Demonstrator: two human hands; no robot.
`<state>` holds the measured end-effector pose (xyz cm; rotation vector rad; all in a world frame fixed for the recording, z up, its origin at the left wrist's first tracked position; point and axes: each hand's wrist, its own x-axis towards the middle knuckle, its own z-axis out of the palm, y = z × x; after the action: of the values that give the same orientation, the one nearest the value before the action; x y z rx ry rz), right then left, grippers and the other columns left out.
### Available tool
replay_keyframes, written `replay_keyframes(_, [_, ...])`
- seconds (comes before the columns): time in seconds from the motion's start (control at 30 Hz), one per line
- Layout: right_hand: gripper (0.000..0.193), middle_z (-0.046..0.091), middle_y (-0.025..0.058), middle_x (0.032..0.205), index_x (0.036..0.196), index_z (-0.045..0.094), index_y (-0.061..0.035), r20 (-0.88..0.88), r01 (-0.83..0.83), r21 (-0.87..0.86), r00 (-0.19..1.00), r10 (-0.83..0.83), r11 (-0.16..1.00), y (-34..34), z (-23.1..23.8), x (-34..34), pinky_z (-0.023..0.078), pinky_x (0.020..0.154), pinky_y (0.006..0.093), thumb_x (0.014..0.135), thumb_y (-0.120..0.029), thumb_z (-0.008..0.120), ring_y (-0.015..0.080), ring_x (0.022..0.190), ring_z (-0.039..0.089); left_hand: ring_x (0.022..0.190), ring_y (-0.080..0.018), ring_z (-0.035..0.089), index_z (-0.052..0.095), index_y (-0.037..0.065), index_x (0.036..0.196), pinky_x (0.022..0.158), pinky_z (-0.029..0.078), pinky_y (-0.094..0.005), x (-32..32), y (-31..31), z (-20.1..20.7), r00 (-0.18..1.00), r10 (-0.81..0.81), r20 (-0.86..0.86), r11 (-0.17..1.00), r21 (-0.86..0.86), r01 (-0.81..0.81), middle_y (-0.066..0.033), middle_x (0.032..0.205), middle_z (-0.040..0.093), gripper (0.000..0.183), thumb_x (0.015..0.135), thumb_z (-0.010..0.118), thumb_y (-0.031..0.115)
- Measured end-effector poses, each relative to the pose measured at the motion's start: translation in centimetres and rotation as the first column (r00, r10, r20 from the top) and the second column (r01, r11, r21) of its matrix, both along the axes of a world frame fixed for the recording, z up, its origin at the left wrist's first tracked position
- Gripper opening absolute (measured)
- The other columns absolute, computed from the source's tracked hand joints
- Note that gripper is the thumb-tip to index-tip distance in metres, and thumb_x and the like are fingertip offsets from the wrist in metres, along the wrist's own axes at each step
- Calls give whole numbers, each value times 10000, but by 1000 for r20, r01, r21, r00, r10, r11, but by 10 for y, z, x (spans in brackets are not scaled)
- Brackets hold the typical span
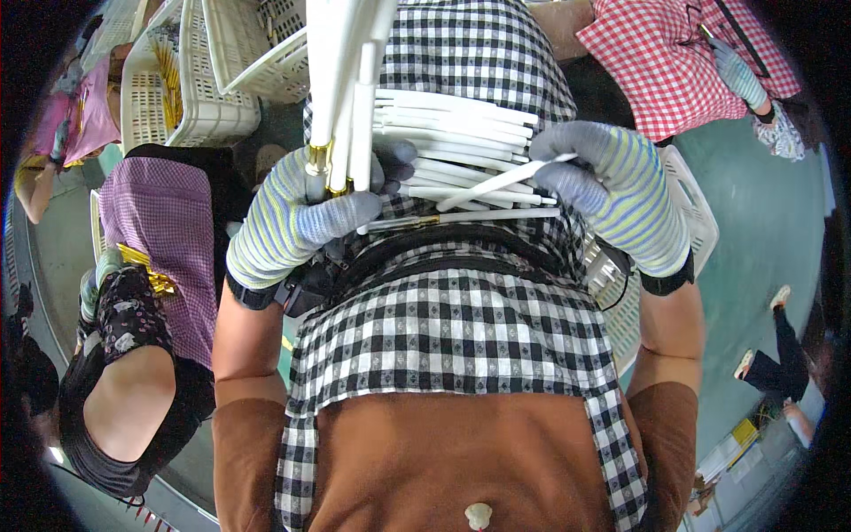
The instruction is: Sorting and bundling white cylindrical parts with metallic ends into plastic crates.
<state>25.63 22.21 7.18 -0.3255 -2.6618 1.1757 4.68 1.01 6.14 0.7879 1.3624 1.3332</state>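
Observation:
My left hand (306,208), in a striped knit glove, is closed around an upright bundle of slim white rods (341,62) with gold-coloured metal parts near their lower ends. Between the gloved fingers of my right hand (629,191) is the end of a single white rod (496,183), slanting down to the left. Underneath it, many loose white rods (465,133) lie roughly side by side across my black-and-white checked apron (461,328). One rod with a gold part (434,218) rests nearest my waist.
White plastic baskets (235,111) stand at the upper left, one with gold pieces inside. Another basket (706,222) is by my right arm. A co-worker in a purple checked apron (168,230) sits close on my left; one in red check (660,75) is ahead right.

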Motion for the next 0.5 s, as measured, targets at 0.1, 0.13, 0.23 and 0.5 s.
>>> replay_keyframes(0.1, [200,640,116,730,885,650,-34,33,110,-173,994,-106,979,-8,-3,-3,473,593,303,812,-217,680,246,626,627,945,-179,600,617,-11,925,865,475,-304,-4,-2,-3,997,-45,61,999,33,43,-130,1126,632,184,773,666,81])
replay_keyframes(0.13, [189,641,109,723,894,647,-37,-7,154,-272,987,-162,950,-10,-9,-2,473,593,296,813,-204,682,239,614,623,929,-166,598,616,-7,925,839,481,-289,-6,-1,-2,999,-48,-26,999,17,48,-124,1113,639,195,764,671,90])
replay_keyframes(0.23, [152,645,76,753,894,645,-55,12,237,-392,968,-252,889,-15,-17,-4,491,644,317,777,-139,692,253,663,623,945,-162,590,613,2,914,826,470,-277,-12,-7,-1,997,14,-80,998,-54,-19,-124,1104,643,190,756,672,90])
replay_keyframes(0.5, [167,588,80,885,887,633,-102,210,-260,420,960,186,869,-22,-22,27,454,639,404,733,-165,639,262,784,581,911,-125,594,610,14,985,808,458,-253,-18,-20,-3,997,24,-76,992,-123,-33,-102,1049,656,227,779,663,95])
